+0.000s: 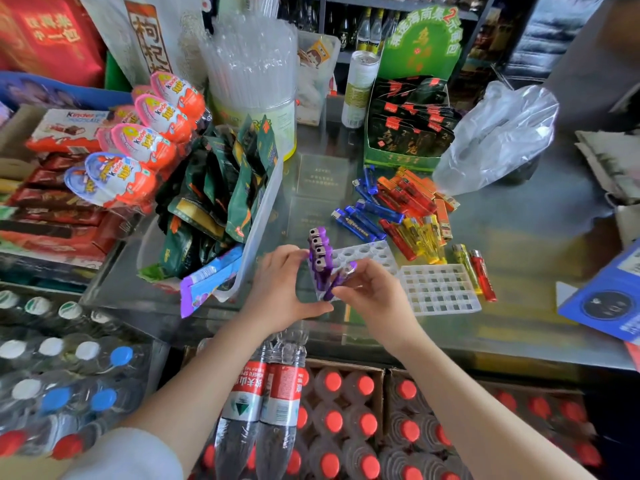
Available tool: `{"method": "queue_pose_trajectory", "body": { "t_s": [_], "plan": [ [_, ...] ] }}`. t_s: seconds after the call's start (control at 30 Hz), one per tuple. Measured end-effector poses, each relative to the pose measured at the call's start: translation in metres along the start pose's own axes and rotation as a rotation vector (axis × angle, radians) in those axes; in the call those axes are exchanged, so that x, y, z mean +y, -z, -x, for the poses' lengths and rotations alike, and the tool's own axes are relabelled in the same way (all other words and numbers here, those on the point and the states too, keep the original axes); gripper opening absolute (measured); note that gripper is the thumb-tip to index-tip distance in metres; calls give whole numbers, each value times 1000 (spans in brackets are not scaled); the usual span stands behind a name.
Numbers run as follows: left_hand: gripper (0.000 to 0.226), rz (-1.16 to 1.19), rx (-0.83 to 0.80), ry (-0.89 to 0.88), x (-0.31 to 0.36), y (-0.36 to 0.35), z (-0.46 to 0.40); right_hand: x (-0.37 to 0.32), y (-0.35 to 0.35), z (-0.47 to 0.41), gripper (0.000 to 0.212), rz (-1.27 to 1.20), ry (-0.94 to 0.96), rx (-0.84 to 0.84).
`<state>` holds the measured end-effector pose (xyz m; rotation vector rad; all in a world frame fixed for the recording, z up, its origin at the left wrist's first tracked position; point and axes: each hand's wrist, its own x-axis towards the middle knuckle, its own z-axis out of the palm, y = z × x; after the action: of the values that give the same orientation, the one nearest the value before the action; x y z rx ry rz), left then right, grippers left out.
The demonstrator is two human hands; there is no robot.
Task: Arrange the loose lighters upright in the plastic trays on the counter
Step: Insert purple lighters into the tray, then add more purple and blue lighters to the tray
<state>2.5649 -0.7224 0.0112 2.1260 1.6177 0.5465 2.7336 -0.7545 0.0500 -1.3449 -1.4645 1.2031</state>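
A white plastic tray (372,252) with round holes lies on the glass counter, and several purple lighters (320,252) stand upright in its left column. My left hand (282,291) grips the tray's near-left edge beside them. My right hand (372,294) pinches one purple lighter (341,280), tilted, its lower end at the tray's front corner. A second white tray (438,289) with square holes lies to the right, with nothing in it. Loose blue lighters (362,220), red and orange lighters (410,197) and yellow lighters (424,235) lie in a heap behind the trays.
A yellow lighter (464,263) and a red lighter (483,277) lie right of the square-hole tray. A clear bin of snack packets (221,199) stands left, a green display box (408,133) and plastic bag (498,133) behind, a blue box (604,303) far right. Bottles crowd below the counter.
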Motion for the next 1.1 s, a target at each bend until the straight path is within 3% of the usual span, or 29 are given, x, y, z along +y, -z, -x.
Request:
{"method": "queue_pose_trajectory", "body": {
  "t_s": [0.1, 0.4, 0.57, 0.73, 0.9, 1.1],
  "plan": [
    [91, 38, -59, 6, -1, 3, 2, 1, -7, 2, 23, 85, 18, 46],
    [84, 64, -33, 3, 1, 4, 4, 10, -17, 1, 16, 304, 68, 99],
    [83, 79, -42, 10, 1, 5, 5, 4, -8, -8, 19, 545, 155, 40],
    [80, 157, -127, 61, 7, 12, 0, 2, 13, -18, 13, 681, 168, -150],
    [84, 153, -120, 54, 9, 13, 0, -1, 34, -55, 19, 704, 139, 136],
    [84, 209, -121, 23, 3, 6, -3, 3, 27, -96, 23, 929, 22, 100]
  ]
}}
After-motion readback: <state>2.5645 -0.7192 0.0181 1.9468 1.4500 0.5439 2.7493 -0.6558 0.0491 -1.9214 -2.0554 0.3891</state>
